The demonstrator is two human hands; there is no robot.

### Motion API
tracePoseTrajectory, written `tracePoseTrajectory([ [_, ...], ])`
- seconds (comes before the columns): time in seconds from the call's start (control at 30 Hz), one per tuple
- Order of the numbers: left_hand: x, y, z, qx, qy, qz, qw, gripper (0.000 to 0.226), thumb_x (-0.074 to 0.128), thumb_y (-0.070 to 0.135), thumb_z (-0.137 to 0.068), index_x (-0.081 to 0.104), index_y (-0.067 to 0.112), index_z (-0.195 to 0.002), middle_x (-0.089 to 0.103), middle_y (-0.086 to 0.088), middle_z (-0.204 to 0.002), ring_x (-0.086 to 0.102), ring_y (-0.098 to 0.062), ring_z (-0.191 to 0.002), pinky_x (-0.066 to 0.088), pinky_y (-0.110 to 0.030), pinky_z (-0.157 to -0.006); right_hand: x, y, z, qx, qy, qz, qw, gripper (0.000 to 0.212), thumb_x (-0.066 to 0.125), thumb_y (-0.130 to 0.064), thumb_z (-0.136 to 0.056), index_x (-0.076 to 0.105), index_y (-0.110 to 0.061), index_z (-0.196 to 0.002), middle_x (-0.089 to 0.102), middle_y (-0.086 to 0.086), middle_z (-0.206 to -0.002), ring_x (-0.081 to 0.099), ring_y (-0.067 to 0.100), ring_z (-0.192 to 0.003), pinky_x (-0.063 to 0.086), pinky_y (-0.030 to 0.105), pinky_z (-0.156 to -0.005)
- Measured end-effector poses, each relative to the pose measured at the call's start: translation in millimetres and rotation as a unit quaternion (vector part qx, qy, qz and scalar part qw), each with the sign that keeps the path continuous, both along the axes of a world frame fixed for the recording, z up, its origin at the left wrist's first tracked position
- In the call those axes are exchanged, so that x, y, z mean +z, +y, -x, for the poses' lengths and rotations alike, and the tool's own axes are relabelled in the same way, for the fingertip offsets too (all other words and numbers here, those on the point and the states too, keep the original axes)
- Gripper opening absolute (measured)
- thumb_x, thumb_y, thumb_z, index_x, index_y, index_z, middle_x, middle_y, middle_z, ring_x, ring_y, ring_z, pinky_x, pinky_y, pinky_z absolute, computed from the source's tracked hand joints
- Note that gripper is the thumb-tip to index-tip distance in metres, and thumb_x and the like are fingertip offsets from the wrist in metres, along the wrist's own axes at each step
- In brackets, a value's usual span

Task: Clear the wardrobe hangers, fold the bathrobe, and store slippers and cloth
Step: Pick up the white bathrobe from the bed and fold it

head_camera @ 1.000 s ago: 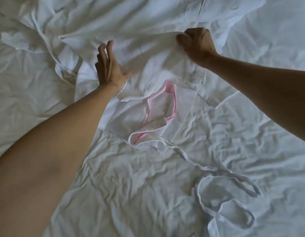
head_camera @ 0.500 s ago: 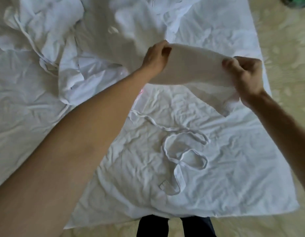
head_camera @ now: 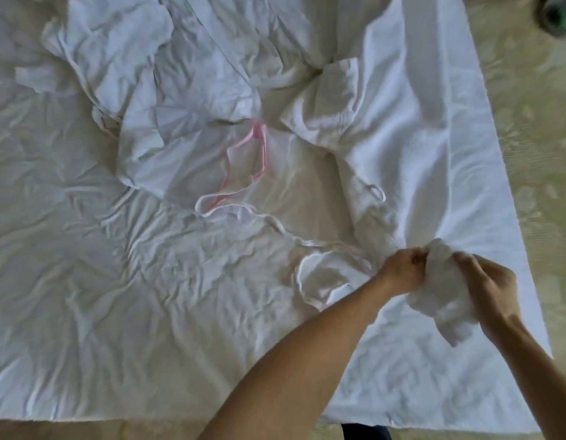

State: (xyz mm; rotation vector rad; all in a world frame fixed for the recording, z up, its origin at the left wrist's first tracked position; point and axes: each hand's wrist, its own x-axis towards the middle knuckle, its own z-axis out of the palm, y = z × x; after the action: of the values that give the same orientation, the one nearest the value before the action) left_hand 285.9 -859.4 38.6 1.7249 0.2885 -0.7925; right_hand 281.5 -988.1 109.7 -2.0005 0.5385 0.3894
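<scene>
Soft, even light falls over the white bed sheet, dim rather than bright, with a faint warm cast and no glare anywhere on it. Shadows are shallow, sitting only in the creases of the sheet and under the forearms. The whole picture is slightly smeared, most of all near the sheet's far right corner, where a dark green object is an unreadable blur, and the sheet's right edge slants from wide-angle distortion.

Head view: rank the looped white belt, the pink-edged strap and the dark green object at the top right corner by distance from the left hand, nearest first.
From the left hand, which grips the bunched white cloth:
1. Looped white belt, on the sheet just left of the hand.
2. Pink-edged strap, up and left, mid-bed.
3. Dark green object, on the floor at the top right corner.
</scene>
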Motion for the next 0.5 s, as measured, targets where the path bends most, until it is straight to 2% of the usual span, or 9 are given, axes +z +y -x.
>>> tracePoseTrajectory([
  [0.07,-7.4,11.8,1.1,0.021,-0.005,-0.023,0.999,0.031,0.042,0.036,-0.086,0.055,0.011,-0.072,0.064,-0.015,-0.077,0.054,-0.042,-0.072,0.036,-0.035,-0.063,-11.4,5.0,-7.3,0.026,0.003,0.006,1.0,0.025,0.06,-0.027,-0.095,0.069,-0.016,-0.075,0.067,0.005,-0.07,0.059,0.017,-0.067,0.044,0.029,-0.06],
  [0.1,-9.9,20.4,-2.0,0.034,-0.001,-0.03,0.999,0.027,0.043,0.036,-0.083,0.049,0.016,-0.067,0.054,-0.004,-0.068,0.042,-0.032,-0.064,0.033,-0.034,-0.059,-15.5,7.6,-13.1,0.039,-0.001,0.014,0.999,0.026,0.061,-0.029,-0.093,0.069,-0.014,-0.073,0.065,0.006,-0.068,0.057,0.019,-0.066,0.043,0.03,-0.059],
  [0.13,-11.6,30.1,-6.0,0.043,0.004,-0.031,0.999,0.024,0.047,0.036,-0.084,0.05,0.019,-0.067,0.047,0.005,-0.067,0.039,-0.023,-0.064,0.033,-0.032,-0.058,-19.3,9.6,-20.9,0.049,-0.011,0.026,0.998,0.026,0.061,-0.03,-0.091,0.068,-0.012,-0.073,0.065,0.008,-0.068,0.056,0.021,-0.065,0.042,0.03,-0.058],
  [0.17,-8.1,41.2,-11.4,0.053,0.011,-0.026,0.998,0.02,0.053,0.034,-0.086,0.059,0.02,-0.073,0.049,0.01,-0.068,0.045,-0.017,-0.066,0.037,-0.029,-0.061,-20.6,12.9,-31.7,0.054,-0.022,0.034,0.998,0.025,0.061,-0.029,-0.091,0.069,-0.011,-0.076,0.066,0.01,-0.071,0.056,0.023,-0.066,0.042,0.031,-0.057],
  [0.2,-4.2,53.6,-19.5,0.063,0.015,-0.03,0.997,0.015,0.059,0.031,-0.088,0.07,0.021,-0.085,0.055,0.012,-0.07,0.054,-0.014,-0.072,0.043,-0.025,-0.066,-21.0,16.9,-45.8,0.059,-0.034,0.042,0.997,0.022,0.062,-0.028,-0.092,0.071,-0.011,-0.081,0.068,0.011,-0.075,0.057,0.023,-0.068,0.043,0.031,-0.059],
  [0.27,2.8,79.0,-40.5,0.096,-0.004,-0.056,0.994,0.022,0.064,0.027,-0.089,0.075,0.018,-0.106,0.068,0.007,-0.084,0.064,-0.013,-0.086,0.05,-0.024,-0.08,-22.3,27.3,-78.9,0.062,-0.054,0.057,0.995,0.02,0.063,-0.03,-0.092,0.072,-0.012,-0.09,0.069,0.009,-0.08,0.062,0.026,-0.075,0.047,0.034,-0.065],
  [0.33,9.4,106.4,-66.5,0.135,-0.044,-0.115,0.983,0.029,0.064,0.031,-0.087,0.072,0.017,-0.11,0.074,-0.002,-0.1,0.067,-0.019,-0.097,0.053,-0.028,-0.088,-28.1,37.9,-118.4,0.077,-0.065,0.07,0.992,0.023,0.065,-0.034,-0.091,0.071,-0.013,-0.098,0.07,0.008,-0.086,0.064,0.026,-0.083,0.047,0.034,-0.073],
  [0.4,8.0,130.3,-93.1,0.162,-0.06,-0.173,0.97,0.032,0.066,0.03,-0.087,0.068,0.016,-0.116,0.072,-0.004,-0.111,0.066,-0.024,-0.106,0.052,-0.031,-0.091,-38.4,47.4,-158.5,0.094,-0.089,0.095,0.987,0.031,0.07,-0.039,-0.088,0.069,-0.012,-0.105,0.069,0.01,-0.092,0.065,0.028,-0.089,0.049,0.036,-0.08],
  [0.5,-3.5,157.4,-130.7,0.206,-0.054,-0.226,0.951,0.051,0.071,0.035,-0.085,0.053,0.017,-0.129,0.059,-0.004,-0.125,0.057,-0.024,-0.118,0.047,-0.036,-0.099,-59.5,58.6,-212.5,0.123,-0.091,0.164,0.975,0.057,0.075,-0.05,-0.081,0.06,-0.012,-0.12,0.061,0.016,-0.115,0.058,0.035,-0.109,0.046,0.044,-0.092],
])
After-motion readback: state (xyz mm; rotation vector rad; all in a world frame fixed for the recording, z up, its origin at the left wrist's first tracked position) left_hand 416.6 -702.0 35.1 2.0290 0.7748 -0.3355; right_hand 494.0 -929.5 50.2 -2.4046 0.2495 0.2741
